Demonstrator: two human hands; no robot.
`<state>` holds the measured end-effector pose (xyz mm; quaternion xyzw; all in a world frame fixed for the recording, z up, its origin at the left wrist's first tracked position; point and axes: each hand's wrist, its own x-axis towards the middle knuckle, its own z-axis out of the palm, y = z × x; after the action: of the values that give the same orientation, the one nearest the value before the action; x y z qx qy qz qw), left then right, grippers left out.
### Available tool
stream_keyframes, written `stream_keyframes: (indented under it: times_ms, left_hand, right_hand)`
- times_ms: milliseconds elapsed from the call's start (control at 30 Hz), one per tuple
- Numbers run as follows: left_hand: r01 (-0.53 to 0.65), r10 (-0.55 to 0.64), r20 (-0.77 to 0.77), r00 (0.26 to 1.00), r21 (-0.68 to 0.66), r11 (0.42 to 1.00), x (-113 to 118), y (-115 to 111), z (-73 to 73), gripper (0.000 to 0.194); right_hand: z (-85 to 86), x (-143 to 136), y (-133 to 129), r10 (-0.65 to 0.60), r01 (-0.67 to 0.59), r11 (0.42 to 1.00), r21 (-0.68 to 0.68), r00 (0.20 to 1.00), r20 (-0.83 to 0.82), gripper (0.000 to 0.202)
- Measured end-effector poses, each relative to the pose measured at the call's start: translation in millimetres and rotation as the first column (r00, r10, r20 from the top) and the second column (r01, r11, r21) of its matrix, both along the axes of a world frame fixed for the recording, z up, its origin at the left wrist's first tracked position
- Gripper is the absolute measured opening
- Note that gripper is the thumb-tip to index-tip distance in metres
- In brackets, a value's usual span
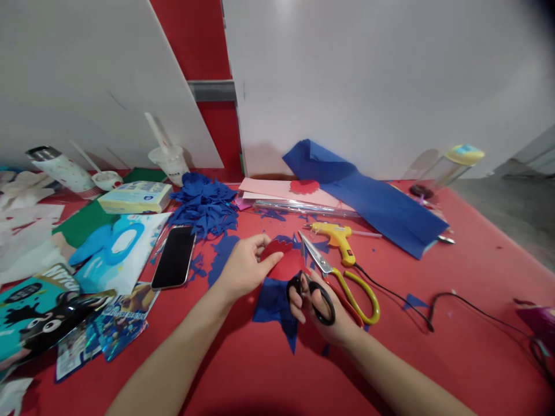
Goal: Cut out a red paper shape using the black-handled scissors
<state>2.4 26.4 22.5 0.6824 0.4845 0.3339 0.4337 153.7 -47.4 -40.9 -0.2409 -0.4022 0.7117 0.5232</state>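
Observation:
My left hand [247,266] pinches a piece of red paper [286,263] with a scalloped edge between thumb and fingers. In my right hand [323,309] is a pair of scissors with black handles [325,315]; its blades point up at the red paper's lower right edge and are mostly hidden. A blue paper scrap [275,306] lies just below the red paper. Right beside my right hand rest larger scissors with yellow handles [368,300], their blades reaching up past the red paper. A yellow glue gun [340,237] lies behind them.
A blue paper strip [368,196] and pink sheets [273,188] lie at the back. A pile of blue cut-outs [203,205], a phone [174,257] and a wipes pack [125,248] are to the left. The glue gun's black cord [390,294] runs right across the red table [433,358].

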Motion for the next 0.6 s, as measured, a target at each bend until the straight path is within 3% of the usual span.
stream_keyframes:
  times_ms: [600]
  left_hand:
    - [-0.03,0.032,-0.025,0.999,0.077,0.997,-2.0,1.0,-3.8,0.018]
  right_hand:
    - [-2.4,-1.1,-1.1,-0.03,0.028,0.995,-0.1,0.999,-0.022,0.038]
